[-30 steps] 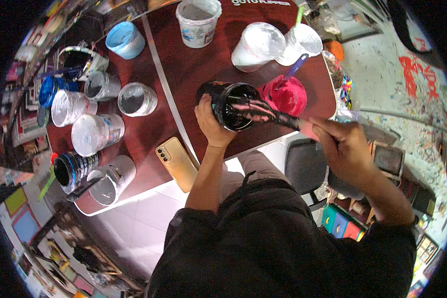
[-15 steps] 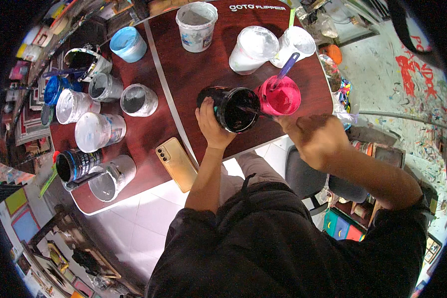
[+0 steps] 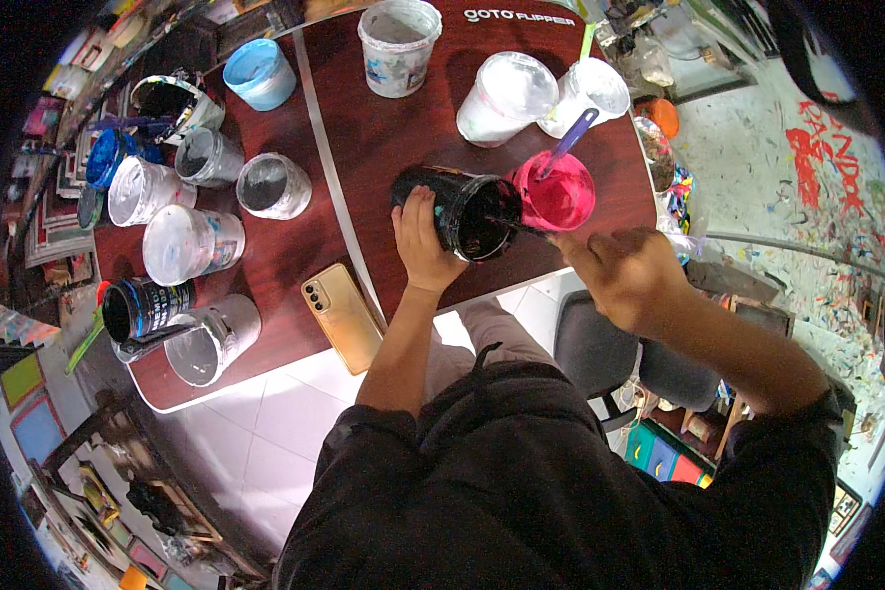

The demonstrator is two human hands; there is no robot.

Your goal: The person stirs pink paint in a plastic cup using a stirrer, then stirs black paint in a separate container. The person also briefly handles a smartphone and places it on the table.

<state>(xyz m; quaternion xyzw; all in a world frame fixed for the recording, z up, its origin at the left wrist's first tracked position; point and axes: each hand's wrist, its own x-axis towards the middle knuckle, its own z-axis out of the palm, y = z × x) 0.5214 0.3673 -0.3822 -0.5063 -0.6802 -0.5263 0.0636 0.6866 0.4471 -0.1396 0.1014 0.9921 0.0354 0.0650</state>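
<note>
A black tub (image 3: 446, 208) of dark paint is tilted over the table, its mouth turned toward me and to the right. My left hand (image 3: 427, 244) is wrapped round its near left side. In my right hand (image 3: 627, 277) the fingers are closed on a thin dark stirring tool (image 3: 533, 232), whose far end reaches into the tub's mouth; that tip is lost against the dark paint. Right beside the black tub stands a tub of pink paint (image 3: 566, 193), with a purple-handled tool (image 3: 572, 136) leaning in it.
White paint tubs (image 3: 506, 98) stand at the back right, a grey-white one (image 3: 399, 54) at the back. Several smeared tubs crowd the left, near a light blue one (image 3: 260, 77). A gold phone (image 3: 342, 320) lies by the front edge of the dark red table (image 3: 349, 128). Chairs (image 3: 595, 344) are at right.
The whole view has shifted slightly. My right hand and the stirring tool have moved only a little at the black tub's mouth, and my left hand keeps its hold.
</note>
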